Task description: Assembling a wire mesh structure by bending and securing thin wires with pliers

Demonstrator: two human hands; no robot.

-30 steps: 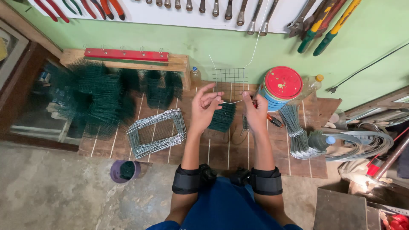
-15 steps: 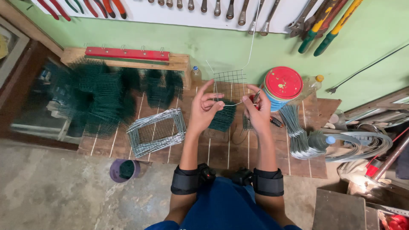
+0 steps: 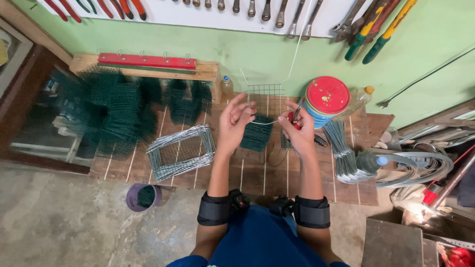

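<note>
I am holding a small square of bare wire mesh (image 3: 265, 97) up above the worktop (image 3: 247, 173), with a thin wire (image 3: 267, 121) curving under it between my hands. My left hand (image 3: 232, 121) is pinching the wire's left end, its other fingers loosely spread. My right hand (image 3: 297, 129) is closing around a red-handled tool (image 3: 295, 118) at the wire's other end (I cannot tell what kind of tool it is). Just beneath the mesh square a small stack of green mesh pieces (image 3: 256, 133) is lying on the wooden slats. To my left a pile of grey wire frames (image 3: 180, 151) is resting flat, and beyond it larger heaps of dark green mesh (image 3: 114, 111) are crowding the back corner. To my right a round tin with a red lid (image 3: 326, 96) is standing near a bundle of cut wires (image 3: 344, 151). Hand tools (image 3: 376, 27) are hanging on the green wall behind.
</note>
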